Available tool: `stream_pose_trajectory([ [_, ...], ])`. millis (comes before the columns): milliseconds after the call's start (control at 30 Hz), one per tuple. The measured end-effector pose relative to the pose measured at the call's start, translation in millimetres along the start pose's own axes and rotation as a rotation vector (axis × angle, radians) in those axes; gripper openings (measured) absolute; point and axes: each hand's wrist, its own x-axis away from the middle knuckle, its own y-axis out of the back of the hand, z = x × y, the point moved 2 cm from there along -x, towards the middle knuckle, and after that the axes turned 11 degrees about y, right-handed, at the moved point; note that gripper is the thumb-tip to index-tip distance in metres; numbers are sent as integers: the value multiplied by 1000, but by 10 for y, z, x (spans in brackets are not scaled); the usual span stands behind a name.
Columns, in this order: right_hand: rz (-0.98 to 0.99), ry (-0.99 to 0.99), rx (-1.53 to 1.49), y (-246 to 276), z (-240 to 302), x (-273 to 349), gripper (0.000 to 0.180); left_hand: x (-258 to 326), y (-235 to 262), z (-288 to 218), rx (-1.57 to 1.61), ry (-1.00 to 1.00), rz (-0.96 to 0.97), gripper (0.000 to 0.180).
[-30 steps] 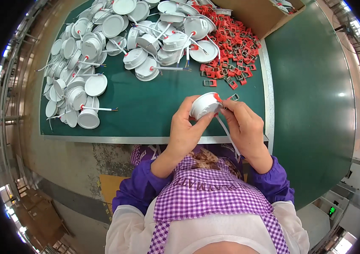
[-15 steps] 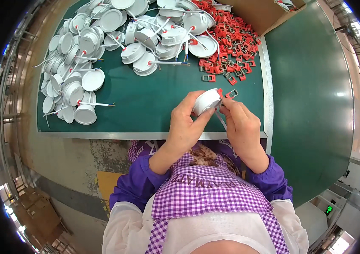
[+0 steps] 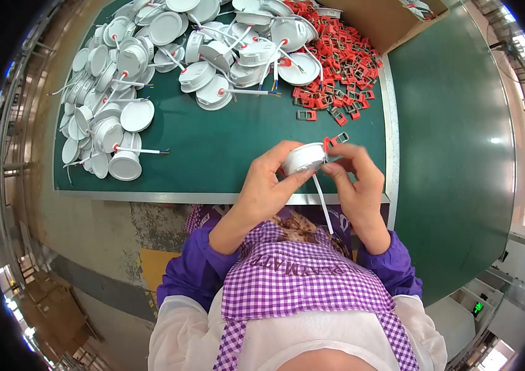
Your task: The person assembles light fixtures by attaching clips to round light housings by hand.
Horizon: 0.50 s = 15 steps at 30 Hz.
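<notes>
A white round housing point(image 3: 304, 159), shaped like a shallow drum, is held just above the near part of a green tabletop, directly between the person's two hands; its broad way runs roughly side to side. The left hand point(image 3: 266, 187) is closed around its left side, thumb in front and fingers behind. The right hand point(image 3: 361, 182) is at the opposite edge, its thumb and forefinger a narrow way apart; blur and overlap make it impossible to tell whether they pinch anything. A white cable point(image 3: 319, 196) leaves the housing's lower right and slants down toward the person, thin and fairly straight. Beside the housing's upper right edge, close to the right forefinger, is a red clip point(image 3: 326, 146) with a metal-looking loop point(image 3: 342, 138) near it; whether the two are one piece is unclear. The housing looks like smooth, matt plastic. Beyond the hands, the tabletop point(image 3: 237, 139) looks flat and slightly glossy, with a pale straight edging. Far to the left lies a heap of similar white housings point(image 3: 137, 115), many trailing cables; at far right, a pile of red clips point(image 3: 339, 71) with grey frames sits beside a brown cardboard box point(image 3: 370, 21). A purple checked apron point(image 3: 312, 278) covers the person's front.
</notes>
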Motion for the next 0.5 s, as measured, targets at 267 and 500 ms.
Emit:
stream_pose_trajectory([
  [267,133,-211,-251,157,-26,-53,43,52,-57,14,87,-41,70,27],
  [500,239,-455,-446,225,-255,-75,39,-117,-288,244,530,200,126,31],
])
